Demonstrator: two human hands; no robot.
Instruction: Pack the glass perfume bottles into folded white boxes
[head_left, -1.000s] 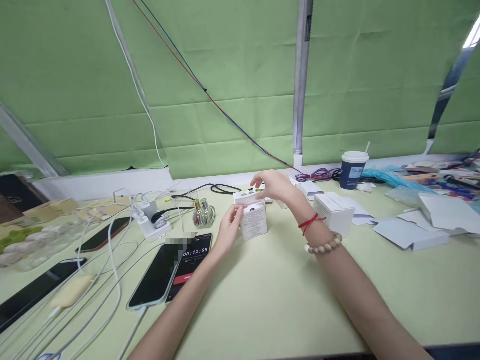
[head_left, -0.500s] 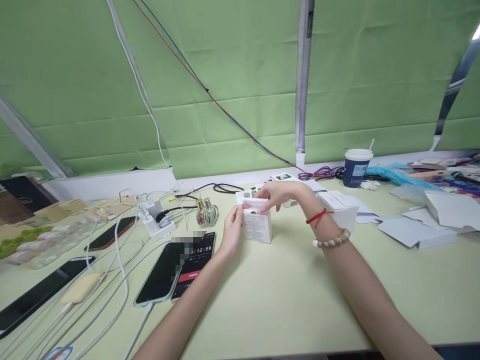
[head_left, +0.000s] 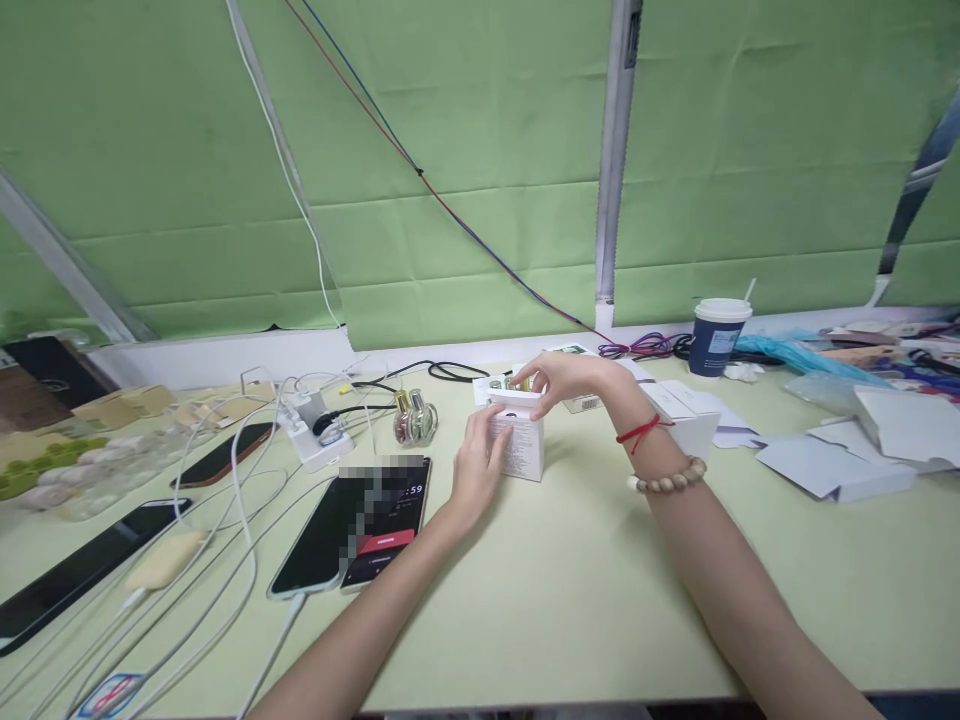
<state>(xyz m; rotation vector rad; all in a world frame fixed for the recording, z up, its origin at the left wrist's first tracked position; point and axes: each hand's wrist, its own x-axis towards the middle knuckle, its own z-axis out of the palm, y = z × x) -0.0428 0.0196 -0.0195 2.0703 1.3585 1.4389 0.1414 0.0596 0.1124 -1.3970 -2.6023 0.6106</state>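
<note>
A small white box (head_left: 526,455) with printed text on its front stands upright on the table before me. My left hand (head_left: 478,460) holds it from the left, fingers laid against its front and upper edge. At its top a white flap (head_left: 517,397) stands up, and the bent fingers of my right hand (head_left: 551,377) pinch its right end. My right fingertips partly hide that corner. Behind the box are small bottles with shiny caps (head_left: 495,383), partly covered.
Perfume-like glass bottles (head_left: 415,420), a power strip (head_left: 311,435) with tangled cables and phones (head_left: 390,520) lie to the left. White boxes (head_left: 686,415), flattened cartons (head_left: 832,465) and a lidded paper cup (head_left: 718,337) stand to the right.
My left hand has shifted right, its fingers now spread across the box's front. My right fingers have moved to the right end of the flap, which shows more openly.
</note>
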